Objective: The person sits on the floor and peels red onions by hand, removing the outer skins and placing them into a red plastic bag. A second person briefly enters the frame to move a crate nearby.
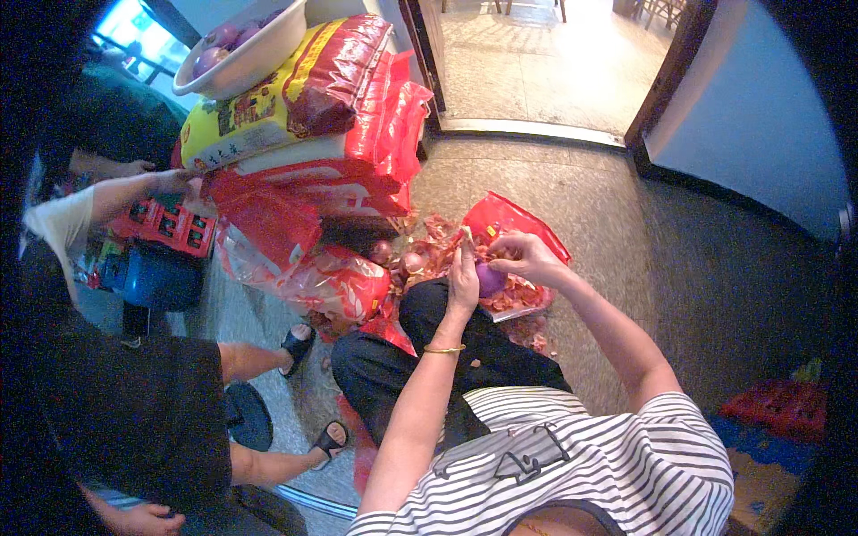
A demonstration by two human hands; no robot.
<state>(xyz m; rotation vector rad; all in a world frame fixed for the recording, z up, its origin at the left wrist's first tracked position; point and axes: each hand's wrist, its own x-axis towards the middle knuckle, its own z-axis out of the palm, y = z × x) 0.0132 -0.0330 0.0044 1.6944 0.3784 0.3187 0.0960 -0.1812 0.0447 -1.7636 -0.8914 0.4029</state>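
A peeled purple onion (491, 280) rests against the palm side of my left hand (464, 271), which is wrapped around its left side. My right hand (526, 258) touches the onion's upper right with bent fingers and thumb. Beneath both hands, an open red plastic bag (519, 221) on the floor holds loose reddish onion skins (519, 295). Unpeeled onions (413, 262) lie among more skins just left of my left hand. What the right fingertips pinch, if anything, is too small to tell.
Stacked printed sacks (234, 120) stand at the upper left, topped by a white basin (241, 67) of purple onions. A person in sandals (332, 439) stands close on my left, one hand at the sacks; another person is beyond. A doorway threshold (536, 130) lies ahead.
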